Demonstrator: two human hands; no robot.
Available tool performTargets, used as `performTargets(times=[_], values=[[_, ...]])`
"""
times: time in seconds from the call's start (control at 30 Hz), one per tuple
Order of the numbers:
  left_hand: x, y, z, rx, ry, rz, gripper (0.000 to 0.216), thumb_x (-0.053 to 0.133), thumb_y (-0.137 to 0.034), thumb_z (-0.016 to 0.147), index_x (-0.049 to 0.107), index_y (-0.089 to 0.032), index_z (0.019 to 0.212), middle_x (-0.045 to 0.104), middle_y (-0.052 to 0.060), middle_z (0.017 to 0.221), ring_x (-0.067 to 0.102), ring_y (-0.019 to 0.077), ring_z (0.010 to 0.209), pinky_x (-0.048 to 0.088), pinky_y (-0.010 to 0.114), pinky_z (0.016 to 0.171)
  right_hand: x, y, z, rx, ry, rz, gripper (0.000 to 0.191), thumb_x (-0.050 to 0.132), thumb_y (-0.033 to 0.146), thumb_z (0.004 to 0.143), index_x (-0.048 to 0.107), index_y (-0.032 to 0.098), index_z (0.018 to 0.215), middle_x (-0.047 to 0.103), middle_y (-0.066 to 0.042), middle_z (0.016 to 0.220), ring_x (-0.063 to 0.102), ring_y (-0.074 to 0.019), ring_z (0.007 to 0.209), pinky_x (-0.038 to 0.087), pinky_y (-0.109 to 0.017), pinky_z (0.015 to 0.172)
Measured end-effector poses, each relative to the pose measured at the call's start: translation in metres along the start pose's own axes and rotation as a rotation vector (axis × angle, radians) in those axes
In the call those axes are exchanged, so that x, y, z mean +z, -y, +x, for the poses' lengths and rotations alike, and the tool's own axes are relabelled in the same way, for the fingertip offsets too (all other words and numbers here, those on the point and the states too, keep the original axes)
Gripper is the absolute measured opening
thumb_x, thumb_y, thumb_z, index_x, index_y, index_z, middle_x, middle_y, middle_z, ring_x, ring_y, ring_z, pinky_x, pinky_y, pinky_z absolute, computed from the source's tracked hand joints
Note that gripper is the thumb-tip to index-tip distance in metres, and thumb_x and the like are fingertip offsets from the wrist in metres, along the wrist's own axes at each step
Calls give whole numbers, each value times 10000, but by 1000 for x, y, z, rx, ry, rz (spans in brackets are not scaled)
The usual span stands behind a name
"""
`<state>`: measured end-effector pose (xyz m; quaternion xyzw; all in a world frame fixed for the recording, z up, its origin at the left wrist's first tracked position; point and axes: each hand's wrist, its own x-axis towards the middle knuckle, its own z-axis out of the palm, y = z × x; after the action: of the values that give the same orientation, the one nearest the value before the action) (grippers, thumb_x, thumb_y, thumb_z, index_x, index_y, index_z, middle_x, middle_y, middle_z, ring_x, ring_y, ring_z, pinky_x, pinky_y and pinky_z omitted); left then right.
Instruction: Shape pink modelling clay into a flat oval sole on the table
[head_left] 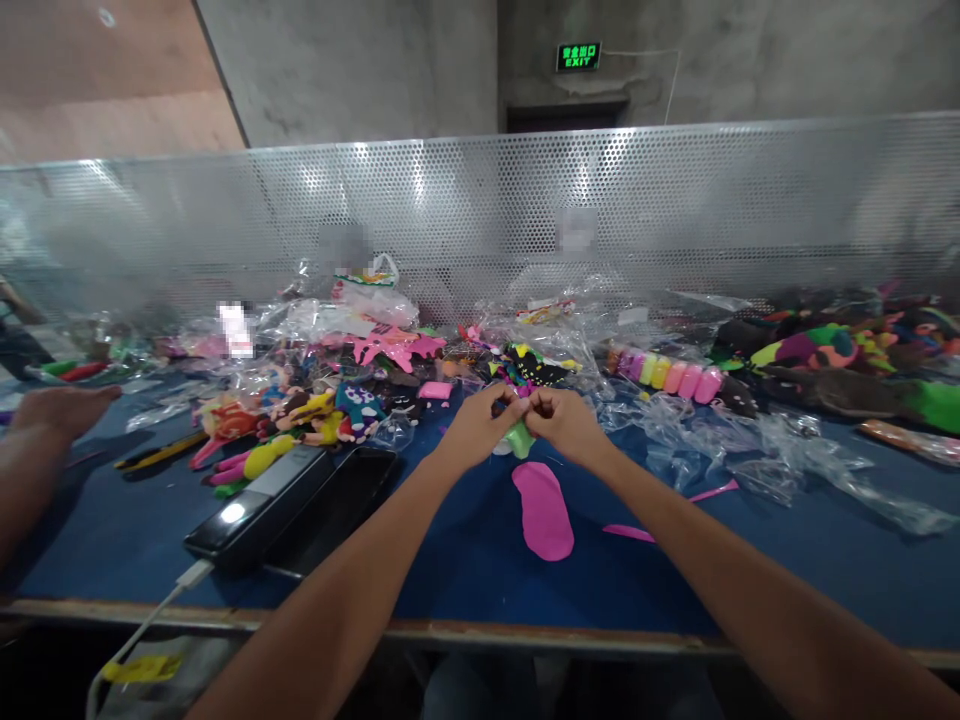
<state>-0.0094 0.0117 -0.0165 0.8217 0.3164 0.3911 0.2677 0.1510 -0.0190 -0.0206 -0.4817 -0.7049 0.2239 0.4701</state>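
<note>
Two hands meet fingertip to fingertip above the blue desk (450, 560). Left hand (480, 425) and right hand (564, 420) together pinch a small green clay piece (519, 440), which hangs between them, directly above a flat pink clay oval (543, 510).

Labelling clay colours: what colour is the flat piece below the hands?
Pink; the flat piece shows best in the head view.

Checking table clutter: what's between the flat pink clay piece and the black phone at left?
Head view: only bare blue table top lies between the flat pink clay piece and the black phone; the person's left forearm crosses above that stretch.
</note>
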Motion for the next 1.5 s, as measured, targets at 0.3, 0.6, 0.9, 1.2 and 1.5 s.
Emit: performTargets(times=[0.3, 0.6, 0.9, 1.2, 1.5], values=[[0, 4, 2, -52, 23, 38, 273, 503, -405, 885, 538, -173, 745, 550, -21, 664, 500, 106, 564, 376, 224, 537, -3, 1, 1, -109, -2, -207, 102, 513, 216, 664, 455, 207, 581, 451, 48, 519, 384, -100, 514, 278, -234, 507], [-3, 2, 1, -65, 60, 148, 110, 528, -218, 821, 627, -174, 798, 655, 11, 765, 579, 138, 679, 426, 239, 635, -8, -8, 2, -69, 99, -167, 44, 509, 208, 658, 522, 201, 616, 487, 41, 547, 423, -105, 533, 318, -236, 534], [-9, 16, 2, -40, 130, 150, 214, 522, -344, 846, 622, -187, 952, 682, 48, 955, 622, 188, 868, 456, 288, 761, -7, -12, 3, 24, 117, 40, 100, 524, 267, 680, 546, 189, 620, 552, 23, 532, 489, -117, 517, 369, -239, 532], [-26, 21, -1, -89, 412, 344, 243, 670, -330, 726, 679, -203, 932, 703, 41, 947, 641, 207, 846, 456, 277, 737, -12, -22, 7, 157, 40, 189, 128, 532, 272, 667, 540, 184, 574, 545, 21, 475, 480, -102, 471, 390, -230, 514], [-37, 21, 1, -176, 240, 600, 188, 651, -321, 760, 659, -193, 897, 682, 67, 976, 622, 233, 914, 440, 290, 775, -8, -20, 5, 104, 89, 136, 107, 543, 256, 696, 565, 185, 619, 562, 29, 494, 505, -106, 476, 400, -228, 520]])
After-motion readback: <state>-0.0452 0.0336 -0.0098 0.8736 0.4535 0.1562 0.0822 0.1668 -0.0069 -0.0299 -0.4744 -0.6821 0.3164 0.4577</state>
